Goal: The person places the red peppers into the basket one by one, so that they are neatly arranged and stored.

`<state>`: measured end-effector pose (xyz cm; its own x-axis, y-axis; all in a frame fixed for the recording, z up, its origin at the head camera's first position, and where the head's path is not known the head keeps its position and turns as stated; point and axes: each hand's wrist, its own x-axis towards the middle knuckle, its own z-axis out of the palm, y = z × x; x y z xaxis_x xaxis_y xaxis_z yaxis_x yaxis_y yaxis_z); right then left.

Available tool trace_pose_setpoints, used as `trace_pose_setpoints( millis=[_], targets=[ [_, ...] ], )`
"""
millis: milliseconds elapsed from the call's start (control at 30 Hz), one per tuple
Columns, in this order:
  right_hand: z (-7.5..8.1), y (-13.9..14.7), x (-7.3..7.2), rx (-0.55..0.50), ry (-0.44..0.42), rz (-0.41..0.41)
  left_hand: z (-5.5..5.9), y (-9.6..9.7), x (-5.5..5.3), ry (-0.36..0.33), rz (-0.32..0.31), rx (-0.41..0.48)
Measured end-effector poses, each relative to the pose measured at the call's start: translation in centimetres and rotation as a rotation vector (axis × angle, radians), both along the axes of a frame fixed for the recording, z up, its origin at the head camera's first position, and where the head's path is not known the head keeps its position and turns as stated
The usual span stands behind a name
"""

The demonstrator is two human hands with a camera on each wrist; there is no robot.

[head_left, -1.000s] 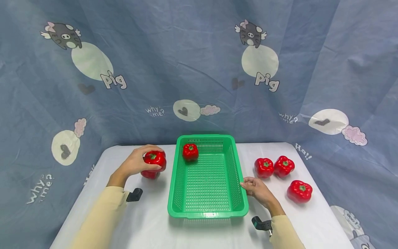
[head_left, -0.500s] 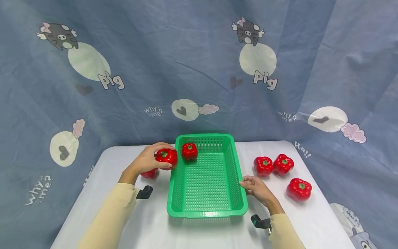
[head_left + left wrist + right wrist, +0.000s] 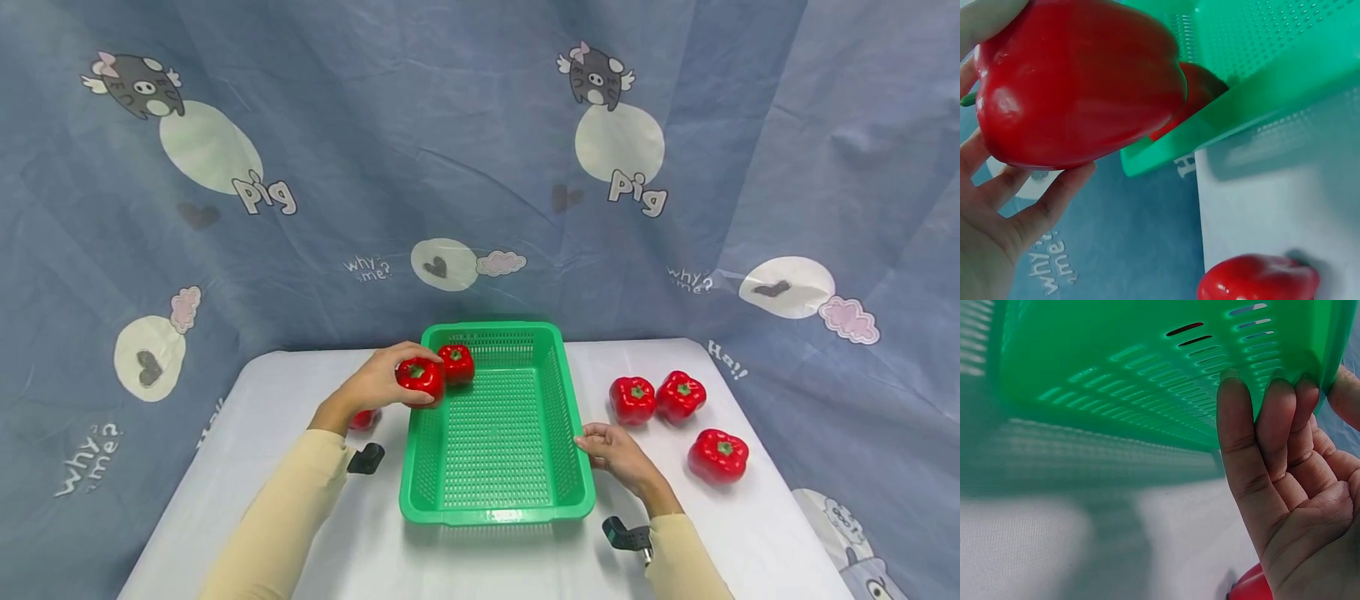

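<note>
My left hand (image 3: 375, 385) grips a red bell pepper (image 3: 422, 382) over the left rim of a green plastic basket (image 3: 408, 467). In the left wrist view, thumb and fingers sit on opposite sides of this bell pepper (image 3: 1079, 87), its green stem toward the palm. Another bell pepper (image 3: 457, 364) lies in the basket's back left corner, partly covered by the held one in the left wrist view. On the basket's right side, my right hand (image 3: 618, 457) pinches the rim. Its fingers (image 3: 1235, 415) lie against the outer slotted wall, thumb at the rim.
A further bell pepper (image 3: 364, 419) rests on the white table (image 3: 450, 567), left of the basket and partly hidden by the left hand. Three more peppers lie right of the basket, one of them a front bell pepper (image 3: 717, 457). A blue printed cloth (image 3: 480, 167) hangs behind.
My left hand has carried the bell pepper rightward, from above the table pepper to over the basket's left rim. The right hand keeps its hold on the basket's right rim.
</note>
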<state>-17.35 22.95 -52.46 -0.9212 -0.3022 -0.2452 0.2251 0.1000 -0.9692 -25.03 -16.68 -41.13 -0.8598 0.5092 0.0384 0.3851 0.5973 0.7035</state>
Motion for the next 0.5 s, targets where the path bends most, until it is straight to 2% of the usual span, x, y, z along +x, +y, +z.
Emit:
trace_pose_setpoints(
  millis=[200, 500],
  targets=[
    [0.0, -0.2, 0.1, 0.007, -0.004, -0.003, -0.2, 1.0, -0.2, -0.036, 0.001, -0.014],
    [0.0, -0.2, 0.1, -0.003, -0.006, -0.004, -0.9, 2.4, -1.0, -0.04, -0.029, -0.02]
  ],
)
